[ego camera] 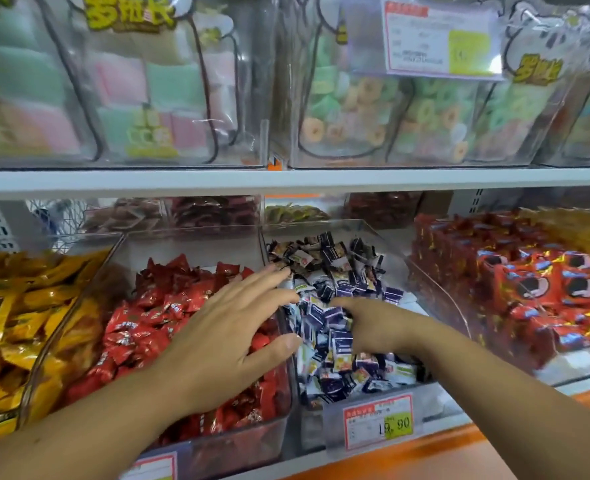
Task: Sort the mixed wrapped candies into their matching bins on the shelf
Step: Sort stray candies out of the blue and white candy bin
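Observation:
Two clear bins stand side by side on the lower shelf. The left bin (196,455) holds red wrapped candies (137,327). The right bin (376,233) holds purple-and-white wrapped candies (335,271). My left hand (231,330) hovers flat with fingers spread over the wall between the two bins, its fingertips reaching the purple pile. My right hand (373,327) lies in the purple-and-white candies with the index finger stretched left and the other fingers buried in the pile. Whether it holds a candy is hidden.
Yellow packets (16,323) fill the bin at far left, red square packs (542,289) the one at right. A price tag (378,424) hangs on the front of the purple bin. A white shelf board (286,181) runs above, carrying clear jars of pastel sweets (141,91).

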A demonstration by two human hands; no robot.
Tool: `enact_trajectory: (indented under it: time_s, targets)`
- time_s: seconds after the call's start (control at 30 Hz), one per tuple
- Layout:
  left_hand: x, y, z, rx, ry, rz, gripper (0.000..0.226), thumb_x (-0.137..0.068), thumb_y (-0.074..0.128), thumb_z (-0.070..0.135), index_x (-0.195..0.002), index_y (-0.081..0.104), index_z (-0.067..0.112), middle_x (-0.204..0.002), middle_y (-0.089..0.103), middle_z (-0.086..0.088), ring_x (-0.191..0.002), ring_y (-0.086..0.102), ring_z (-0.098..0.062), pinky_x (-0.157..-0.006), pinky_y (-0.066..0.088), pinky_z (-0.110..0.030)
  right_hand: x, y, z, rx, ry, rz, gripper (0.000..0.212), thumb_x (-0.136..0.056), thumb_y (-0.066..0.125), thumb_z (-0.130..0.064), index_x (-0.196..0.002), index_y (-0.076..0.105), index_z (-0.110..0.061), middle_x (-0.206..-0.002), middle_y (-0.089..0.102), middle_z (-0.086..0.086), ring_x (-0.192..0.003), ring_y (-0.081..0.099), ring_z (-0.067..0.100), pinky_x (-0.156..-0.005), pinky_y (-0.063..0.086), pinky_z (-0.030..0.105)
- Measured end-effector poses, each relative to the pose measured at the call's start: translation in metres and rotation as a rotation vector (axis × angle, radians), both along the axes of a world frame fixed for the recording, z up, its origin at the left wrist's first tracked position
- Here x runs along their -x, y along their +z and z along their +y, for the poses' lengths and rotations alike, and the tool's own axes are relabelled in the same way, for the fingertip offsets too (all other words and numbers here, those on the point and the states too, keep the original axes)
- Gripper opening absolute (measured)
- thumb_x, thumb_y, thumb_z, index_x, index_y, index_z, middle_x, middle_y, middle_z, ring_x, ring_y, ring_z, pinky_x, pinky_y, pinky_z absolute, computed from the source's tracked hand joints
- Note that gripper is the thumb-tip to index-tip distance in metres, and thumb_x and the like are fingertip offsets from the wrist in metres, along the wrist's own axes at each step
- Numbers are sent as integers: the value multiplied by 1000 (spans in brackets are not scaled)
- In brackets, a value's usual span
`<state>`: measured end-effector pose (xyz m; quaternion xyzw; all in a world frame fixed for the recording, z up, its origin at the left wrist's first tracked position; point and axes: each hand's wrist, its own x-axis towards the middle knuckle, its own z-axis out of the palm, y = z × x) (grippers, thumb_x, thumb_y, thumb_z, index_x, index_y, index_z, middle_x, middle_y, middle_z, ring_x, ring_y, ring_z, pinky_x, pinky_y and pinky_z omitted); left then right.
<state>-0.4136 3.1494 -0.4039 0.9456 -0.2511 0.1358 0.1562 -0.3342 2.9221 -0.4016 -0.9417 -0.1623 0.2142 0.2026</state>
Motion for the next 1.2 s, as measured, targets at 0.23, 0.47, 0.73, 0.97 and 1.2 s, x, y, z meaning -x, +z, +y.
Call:
enact_trajectory:
  time_s: [0.23, 0.47, 0.73, 0.97, 1.2]
  targets:
    - [-2, -3, -1, 62, 5, -20, 74, -81, 9, 84, -142, 32, 49, -151, 1, 37, -139, -8, 17, -105, -5, -9, -21, 40, -7, -610, -373, -186, 56, -71, 83, -20, -121, 59, -25, -107, 68, 6, -102, 63, 23, -96, 50, 36]
    - [0, -4, 2, 93, 40, -6, 73, -78, 12, 87, -140, 32, 54, -151, 3, 39, -139, -3, 17, -109, 3, -17, -17, 60, -1, -557, -162, -82, 83, -69, 73, -55, -143, 38, -38, -141, 49, -3, -118, 56, 17, -87, 56, 39]
    - [2, -5, 1, 68, 58, 2, 77, -75, 5, 89, -140, 27, 54, -150, -6, 41, -138, -6, 18, -105, 2, -13, 5, 46, -13, 185, 96, -195, 36, -96, 57, -25, -131, 58, -24, -132, 60, -3, -110, 60, 11, -99, 45, 28]
    - [5, -6, -2, 67, 70, 0, 81, -74, -1, 89, -142, 26, 53, -149, -9, 42, -136, -11, 20, -103, -6, -10, 7, 22, -1, 110, 107, -29, 85, -81, 74, -29, -148, 24, -40, -158, 21, -5, -133, 38, 17, -104, 36, 27]
    - [4, 2, -3, 20, 87, 6, 72, -73, 1, 85, -137, 19, 60, -145, -14, 43, -124, -25, 28, -95, -19, 2, 3, 67, 11, 101, 137, -432, 29, -98, 53, -31, -125, 62, -26, -123, 63, -8, -99, 60, 9, -84, 43, 21]
